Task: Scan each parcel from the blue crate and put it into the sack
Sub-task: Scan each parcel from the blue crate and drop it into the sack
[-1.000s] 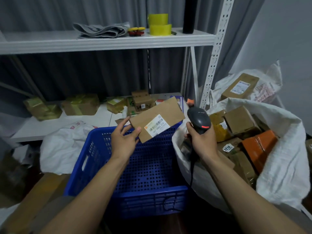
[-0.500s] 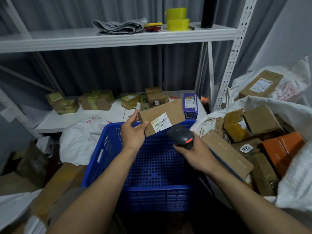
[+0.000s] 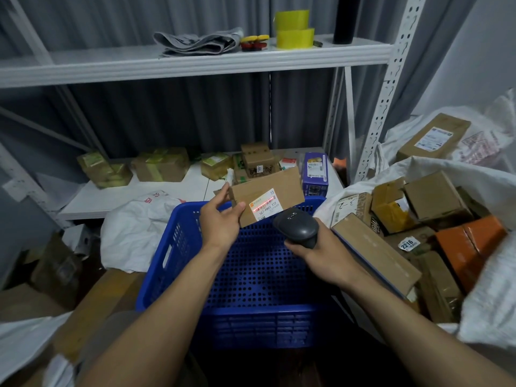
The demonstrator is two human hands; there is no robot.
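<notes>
Left hand (image 3: 220,224) holds parcel (image 3: 268,198) over blue crate (image 3: 251,275); right hand (image 3: 321,252) aims scanner (image 3: 297,226), red line on label (image 3: 264,205).

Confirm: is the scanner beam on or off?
On: a red line glows across the label on the parcel, with the scanner aimed at it.

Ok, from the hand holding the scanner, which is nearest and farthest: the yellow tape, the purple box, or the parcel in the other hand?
From the right hand gripping the scanner:
1. parcel, just ahead, in the left hand.
2. purple box, lower shelf, behind the crate.
3. yellow tape, top shelf.
</notes>
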